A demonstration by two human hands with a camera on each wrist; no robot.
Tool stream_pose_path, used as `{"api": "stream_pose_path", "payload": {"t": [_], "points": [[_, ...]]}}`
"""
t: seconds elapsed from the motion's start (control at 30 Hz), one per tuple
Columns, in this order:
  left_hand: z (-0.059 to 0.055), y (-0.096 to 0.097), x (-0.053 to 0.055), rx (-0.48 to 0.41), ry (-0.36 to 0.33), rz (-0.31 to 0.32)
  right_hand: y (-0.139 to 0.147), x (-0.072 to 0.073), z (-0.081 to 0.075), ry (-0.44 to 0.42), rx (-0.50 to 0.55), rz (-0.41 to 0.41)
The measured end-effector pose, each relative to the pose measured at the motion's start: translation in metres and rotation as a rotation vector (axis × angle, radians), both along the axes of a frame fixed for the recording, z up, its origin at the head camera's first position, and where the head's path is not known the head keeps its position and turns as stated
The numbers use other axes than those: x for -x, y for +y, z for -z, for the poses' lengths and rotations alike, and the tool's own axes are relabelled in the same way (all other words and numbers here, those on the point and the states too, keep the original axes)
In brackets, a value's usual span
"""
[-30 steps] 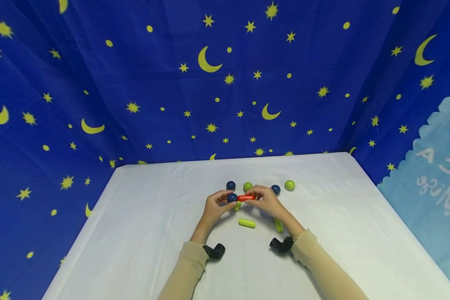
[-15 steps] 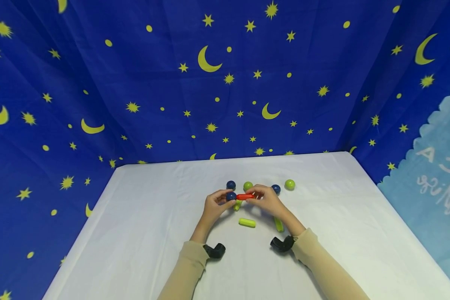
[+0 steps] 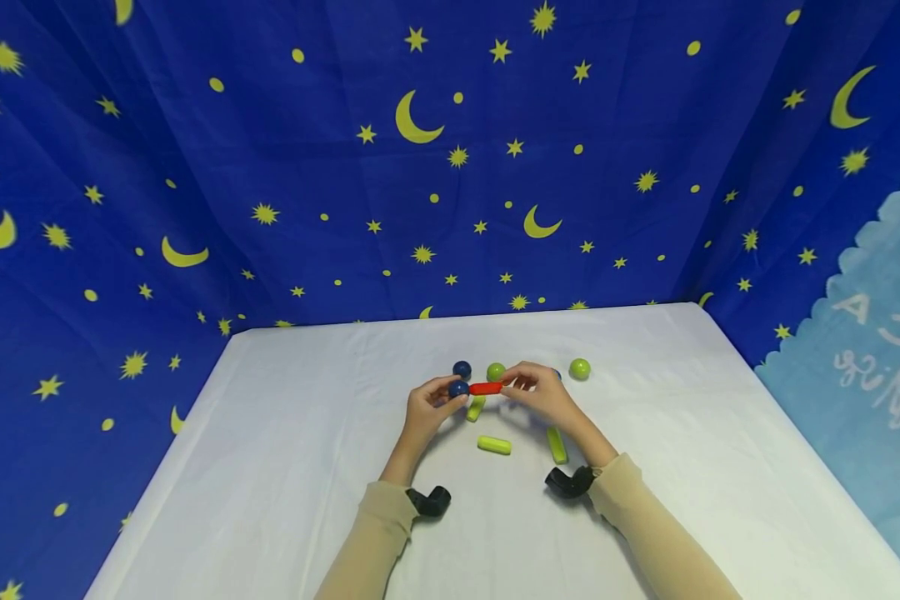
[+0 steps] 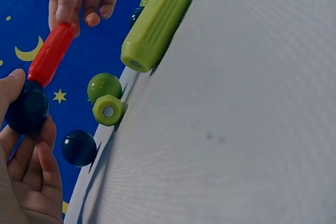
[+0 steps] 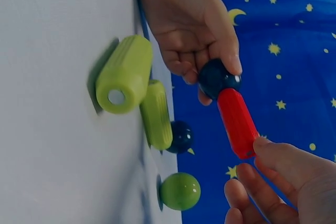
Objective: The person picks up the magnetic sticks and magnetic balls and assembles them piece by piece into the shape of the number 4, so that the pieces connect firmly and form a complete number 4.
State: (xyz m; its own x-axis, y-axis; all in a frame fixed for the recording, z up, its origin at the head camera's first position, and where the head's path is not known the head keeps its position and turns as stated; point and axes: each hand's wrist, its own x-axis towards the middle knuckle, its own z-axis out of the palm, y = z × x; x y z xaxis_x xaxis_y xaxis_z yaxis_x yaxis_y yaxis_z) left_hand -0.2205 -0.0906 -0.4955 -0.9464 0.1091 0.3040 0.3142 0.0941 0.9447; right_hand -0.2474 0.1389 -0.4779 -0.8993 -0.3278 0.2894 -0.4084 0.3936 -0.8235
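Note:
My left hand point(image 3: 427, 410) pinches a dark blue ball point(image 3: 459, 389) between thumb and fingers, above the table. Against the ball's right side sits one end of a red ribbed rod point(image 3: 485, 388), in line with it. My right hand point(image 3: 543, 393) has thumb and fingertips at the rod's other end, as the right wrist view shows with the thumb point(image 5: 268, 153) on it. Below the hands lie several yellow-green rods, among them a slanted one point(image 3: 476, 408), a middle one point(image 3: 494, 445) and a right one point(image 3: 557, 445). A round metal disc point(image 5: 116, 96) shows in one rod's end.
Behind the hands, a blue ball point(image 3: 462, 369), a green ball point(image 3: 496, 372) and another green ball point(image 3: 580, 368) rest on the white-covered table point(image 3: 285, 433). One more blue ball point(image 3: 557, 374) is mostly hidden by my right hand. A blue star-patterned cloth point(image 3: 450, 167) hangs behind.
My right hand has slid rightward to the red rod's far end, uncovering more of the rod. The ball and rod have shifted slightly left and up in the head view.

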Motion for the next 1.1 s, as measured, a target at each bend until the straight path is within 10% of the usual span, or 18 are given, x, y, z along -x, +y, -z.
{"api": "stream_pose_path", "payload": {"t": [0.7, 1.1], "points": [[0.000, -0.001, 0.000, -0.028, -0.086, -0.015, 0.030, 0.013, 0.007, 0.080, 0.014, 0.280], [-0.001, -0.001, 0.000, -0.016, -0.072, -0.017, 0.033, 0.016, 0.021, 0.040, 0.000, 0.289]]}}
